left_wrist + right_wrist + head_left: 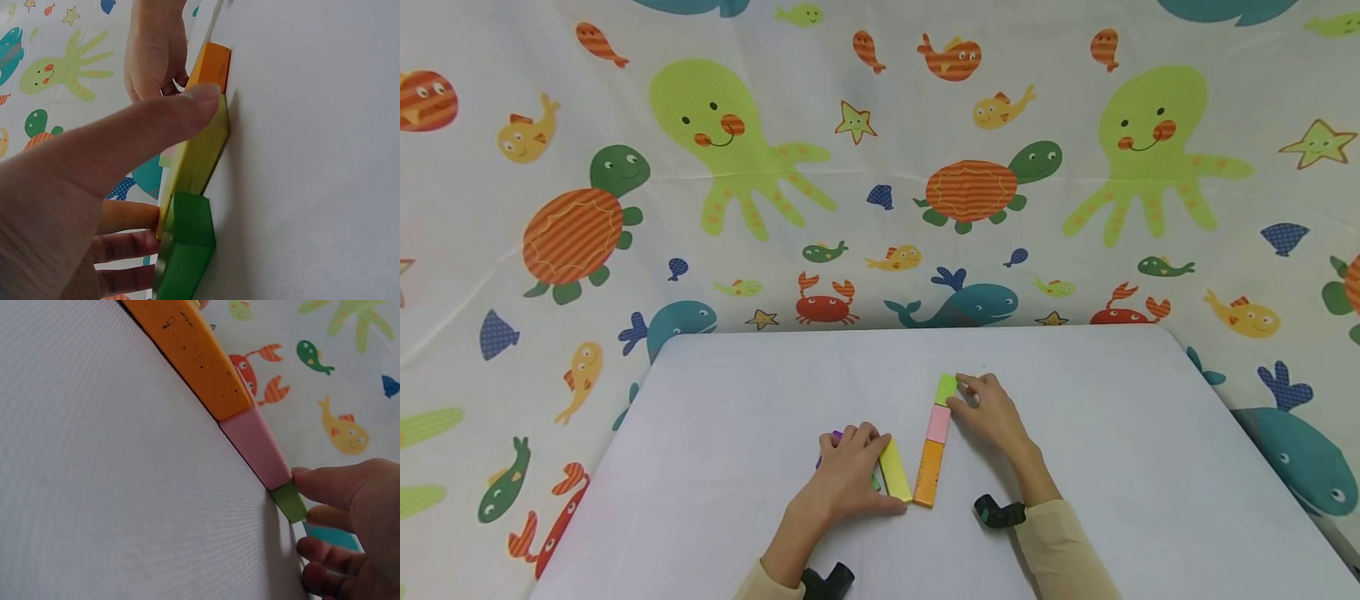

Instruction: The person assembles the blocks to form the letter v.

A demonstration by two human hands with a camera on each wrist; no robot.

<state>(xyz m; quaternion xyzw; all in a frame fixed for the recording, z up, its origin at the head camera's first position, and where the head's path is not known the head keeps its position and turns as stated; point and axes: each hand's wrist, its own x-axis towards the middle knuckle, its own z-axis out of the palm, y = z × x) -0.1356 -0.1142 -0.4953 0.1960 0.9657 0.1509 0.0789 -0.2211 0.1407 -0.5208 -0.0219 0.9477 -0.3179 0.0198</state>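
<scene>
My left hand (848, 471) spans a long yellow block (895, 473), thumb at its near end and fingers toward its far end. A green block (190, 240) stands against the yellow one's left, mostly covered by that hand in the head view. Only bits of a purple block (837, 434) peek out past the knuckles. With thumb and index finger, my right hand (997, 417) pinches a small light green block (947, 388). It tops a line with a pink block (938, 423) and a longer orange block (928, 475), whose near end meets the yellow one.
The blocks lie on a white table (737, 400). Behind it hangs a curtain (895, 125) printed with sea animals. Dark wrist cameras are strapped to both wrists, the right one (998, 512) close over the tabletop.
</scene>
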